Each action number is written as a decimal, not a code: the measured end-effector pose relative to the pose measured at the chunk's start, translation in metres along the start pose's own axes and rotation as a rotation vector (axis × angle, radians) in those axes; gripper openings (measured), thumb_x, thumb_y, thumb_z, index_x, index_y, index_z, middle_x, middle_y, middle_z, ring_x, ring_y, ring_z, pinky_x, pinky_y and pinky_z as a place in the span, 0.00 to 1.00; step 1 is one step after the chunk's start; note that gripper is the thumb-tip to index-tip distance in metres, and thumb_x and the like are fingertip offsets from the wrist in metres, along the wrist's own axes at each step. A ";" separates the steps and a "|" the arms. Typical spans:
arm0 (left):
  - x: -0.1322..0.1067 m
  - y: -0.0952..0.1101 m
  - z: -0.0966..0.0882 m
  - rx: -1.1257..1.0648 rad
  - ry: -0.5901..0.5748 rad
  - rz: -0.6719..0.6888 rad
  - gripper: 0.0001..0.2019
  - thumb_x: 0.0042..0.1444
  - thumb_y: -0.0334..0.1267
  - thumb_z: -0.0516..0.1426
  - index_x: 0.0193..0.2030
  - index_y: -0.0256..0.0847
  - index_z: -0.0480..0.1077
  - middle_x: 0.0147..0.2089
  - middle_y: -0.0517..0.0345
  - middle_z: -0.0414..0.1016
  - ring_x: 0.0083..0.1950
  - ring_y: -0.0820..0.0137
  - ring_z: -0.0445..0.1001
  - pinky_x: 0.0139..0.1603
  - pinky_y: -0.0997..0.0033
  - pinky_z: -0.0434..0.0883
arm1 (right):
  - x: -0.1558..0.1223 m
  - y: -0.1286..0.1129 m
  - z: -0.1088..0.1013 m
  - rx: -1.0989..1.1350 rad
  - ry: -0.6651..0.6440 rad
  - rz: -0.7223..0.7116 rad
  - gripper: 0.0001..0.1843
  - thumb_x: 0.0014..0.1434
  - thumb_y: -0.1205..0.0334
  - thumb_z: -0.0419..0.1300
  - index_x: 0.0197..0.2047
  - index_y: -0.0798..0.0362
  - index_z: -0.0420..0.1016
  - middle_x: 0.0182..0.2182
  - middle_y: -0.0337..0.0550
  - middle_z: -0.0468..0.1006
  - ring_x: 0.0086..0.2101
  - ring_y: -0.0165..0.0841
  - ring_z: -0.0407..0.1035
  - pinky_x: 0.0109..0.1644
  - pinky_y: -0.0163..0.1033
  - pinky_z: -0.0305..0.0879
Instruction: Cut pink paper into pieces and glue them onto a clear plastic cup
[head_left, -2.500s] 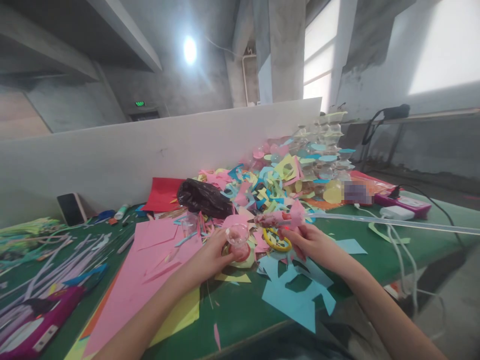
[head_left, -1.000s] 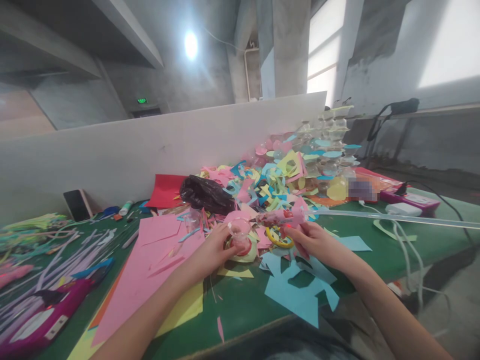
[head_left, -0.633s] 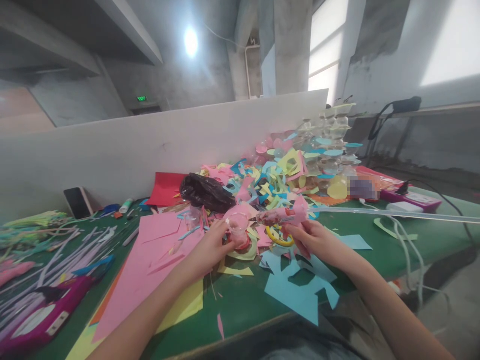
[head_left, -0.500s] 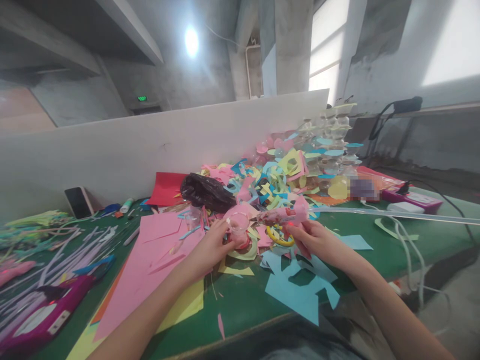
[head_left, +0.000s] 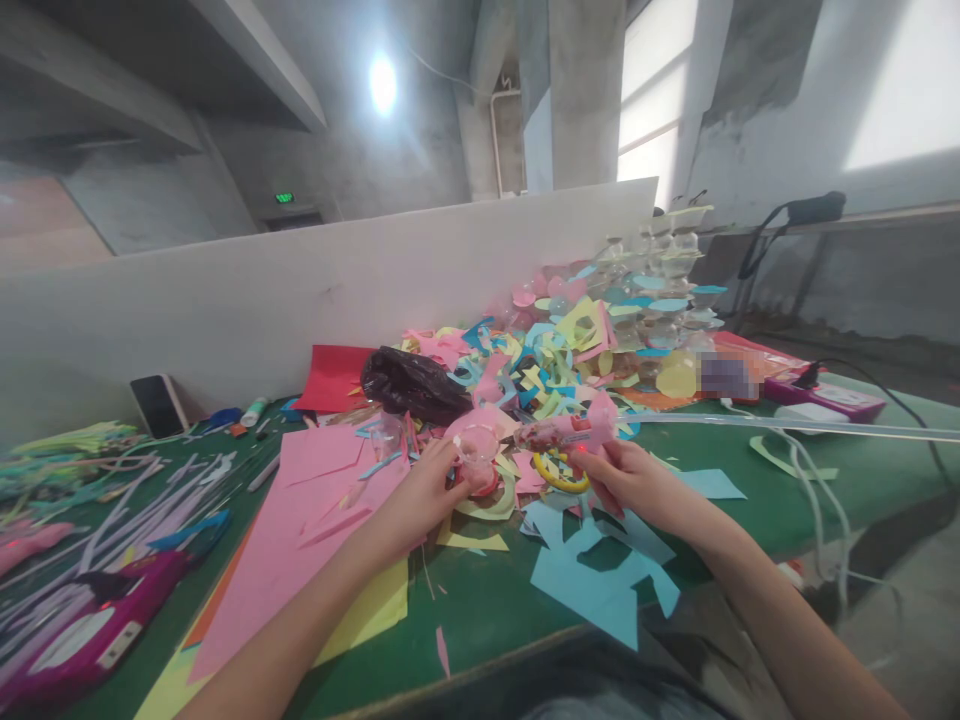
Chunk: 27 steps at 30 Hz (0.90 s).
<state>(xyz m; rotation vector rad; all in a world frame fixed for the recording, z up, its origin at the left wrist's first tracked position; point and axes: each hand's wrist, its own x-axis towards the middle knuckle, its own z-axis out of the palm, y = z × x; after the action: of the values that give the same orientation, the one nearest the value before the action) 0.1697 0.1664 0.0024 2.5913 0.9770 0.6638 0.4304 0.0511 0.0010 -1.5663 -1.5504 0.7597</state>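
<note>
My left hand (head_left: 439, 490) is closed on a clear plastic cup (head_left: 478, 440), gripping its side; a pink paper piece shows behind its rim. In my right hand (head_left: 626, 475) is a pink hot glue gun (head_left: 574, 432), its nozzle pointing left at the cup, close to the rim. Whether the tip touches the cup I cannot tell. A long clear glue stick (head_left: 750, 426) runs out of the gun's back to the right. Below the gun lies a yellow ring (head_left: 559, 475), partly hidden by my fingers.
Paper scraps (head_left: 547, 365) and a black plastic bag (head_left: 412, 385) lie beyond my hands. Stacked clear cups (head_left: 664, 290) stand at the back right. Pink sheets (head_left: 285, 540) lie left, cut blue paper (head_left: 600, 580) in front. A white cable (head_left: 817, 500) hangs over the right edge.
</note>
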 end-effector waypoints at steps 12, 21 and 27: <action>0.001 0.000 0.000 0.007 -0.010 0.015 0.17 0.60 0.51 0.53 0.50 0.43 0.67 0.50 0.52 0.70 0.53 0.60 0.67 0.53 0.61 0.64 | -0.001 -0.003 0.000 0.009 0.003 -0.001 0.30 0.59 0.36 0.50 0.15 0.48 0.54 0.09 0.35 0.61 0.19 0.30 0.60 0.34 0.38 0.63; 0.005 -0.003 -0.005 0.055 0.090 -0.028 0.16 0.60 0.51 0.53 0.45 0.42 0.68 0.49 0.52 0.71 0.53 0.60 0.66 0.53 0.60 0.63 | -0.002 -0.003 -0.003 0.026 -0.002 -0.001 0.32 0.61 0.38 0.49 0.14 0.50 0.56 0.11 0.36 0.62 0.19 0.29 0.61 0.34 0.37 0.62; 0.004 0.000 -0.003 0.137 0.097 0.006 0.16 0.59 0.51 0.54 0.43 0.40 0.67 0.45 0.52 0.69 0.50 0.60 0.65 0.50 0.60 0.63 | -0.005 -0.006 -0.004 0.073 -0.025 -0.030 0.32 0.60 0.38 0.50 0.13 0.50 0.57 0.11 0.36 0.62 0.19 0.28 0.60 0.31 0.36 0.62</action>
<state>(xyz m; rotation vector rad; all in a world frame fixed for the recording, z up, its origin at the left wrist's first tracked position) 0.1709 0.1696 0.0059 2.7031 1.0811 0.7555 0.4301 0.0453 0.0080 -1.4825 -1.5441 0.8130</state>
